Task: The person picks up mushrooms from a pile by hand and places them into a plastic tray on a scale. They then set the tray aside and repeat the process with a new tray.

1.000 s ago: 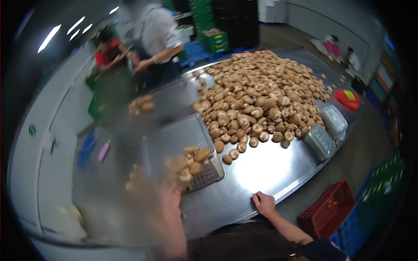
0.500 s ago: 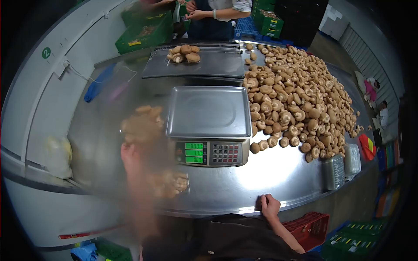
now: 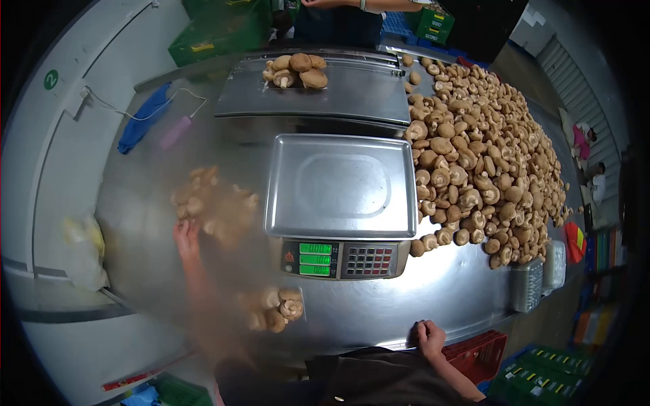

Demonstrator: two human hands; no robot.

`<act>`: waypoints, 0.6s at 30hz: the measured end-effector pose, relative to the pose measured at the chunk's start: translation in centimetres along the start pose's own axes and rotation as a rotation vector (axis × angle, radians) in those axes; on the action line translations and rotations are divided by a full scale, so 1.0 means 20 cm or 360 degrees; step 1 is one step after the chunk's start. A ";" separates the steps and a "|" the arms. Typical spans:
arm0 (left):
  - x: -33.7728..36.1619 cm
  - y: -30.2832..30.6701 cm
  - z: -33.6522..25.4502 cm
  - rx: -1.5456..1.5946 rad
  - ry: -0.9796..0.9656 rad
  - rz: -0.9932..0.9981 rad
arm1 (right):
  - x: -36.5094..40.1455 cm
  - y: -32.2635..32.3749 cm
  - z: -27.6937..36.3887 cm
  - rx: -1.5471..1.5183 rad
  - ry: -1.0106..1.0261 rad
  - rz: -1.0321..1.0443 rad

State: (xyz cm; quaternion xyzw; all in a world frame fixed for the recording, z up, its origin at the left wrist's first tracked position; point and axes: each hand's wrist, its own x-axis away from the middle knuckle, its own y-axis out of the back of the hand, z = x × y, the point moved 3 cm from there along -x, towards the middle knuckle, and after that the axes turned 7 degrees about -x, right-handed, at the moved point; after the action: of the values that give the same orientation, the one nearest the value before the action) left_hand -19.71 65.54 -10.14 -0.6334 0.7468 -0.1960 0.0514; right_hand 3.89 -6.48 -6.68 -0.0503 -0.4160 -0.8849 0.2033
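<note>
Left hand (image 3: 186, 237) was out over the left side of the counter (image 3: 359, 304), fingertips up against the near edge of the left mushroom cluster (image 3: 194, 201). Grip there was partly curled; haze over that side, so I couldn't tell if it had closed on a mushroom. The cluster sat left of the scale (image 3: 342, 189), loosely spread, with its right part too blurred to count.

Right hand (image 3: 430, 340) rested at the counter's near edge, right of the body. Grip narrow, fingers folded into a loose fist.

Scale stood mid-counter, between the left cluster and the big mushroom pile (image 3: 494, 169). Display (image 3: 315, 260) lit green in three rows, digits too small to read for sure. Keypad (image 3: 367, 260) right of it.

Near mushroom group (image 3: 277, 311) lay below the scale's left corner, apart from the left hand, partly hazed. Rear mushroom group (image 3: 298, 71) sat on a flat metal platform (image 3: 247, 101) behind the scale, caps mostly up.

Pile covered the right side, caps and stems mixed, nearest ones right beside the scale. Stacked clear trays (image 3: 527, 287) stood off its near right end, red item (image 3: 575, 242) just past them. Blue cloth (image 3: 144, 120) and pink item (image 3: 176, 133) lay far left. Co-worker's forearm (image 3: 386, 5) showed beyond the platform.
</note>
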 end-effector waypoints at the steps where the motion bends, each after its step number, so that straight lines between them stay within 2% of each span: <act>1: -0.06 0.03 0.05 -0.0012 0.0046 0.0050 | 0.00 0.00 0.01 0.0013 -0.0037 0.0005; 5: -0.20 0.14 0.16 -0.0090 0.0162 0.0073 | -0.01 0.01 0.04 0.0113 -0.0077 0.0041; 10: -0.21 0.06 0.11 -0.0361 0.0237 -0.0047 | -0.02 0.02 0.10 0.0157 -0.0116 0.0045; 14: -0.10 -0.09 0.02 -0.0797 0.0378 -0.0413 | -0.02 0.02 0.07 0.0204 -0.0074 0.0034; 18: -0.12 0.01 0.01 -0.0946 0.0459 -0.0575 | -0.02 0.03 0.11 0.0156 -0.0079 0.0018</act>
State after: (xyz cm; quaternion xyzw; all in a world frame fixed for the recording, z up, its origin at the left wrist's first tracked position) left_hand -19.27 67.86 -10.81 -0.7080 0.6469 -0.0638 -0.2759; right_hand 4.27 -5.01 -4.82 -0.0645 -0.4635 -0.8607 0.2003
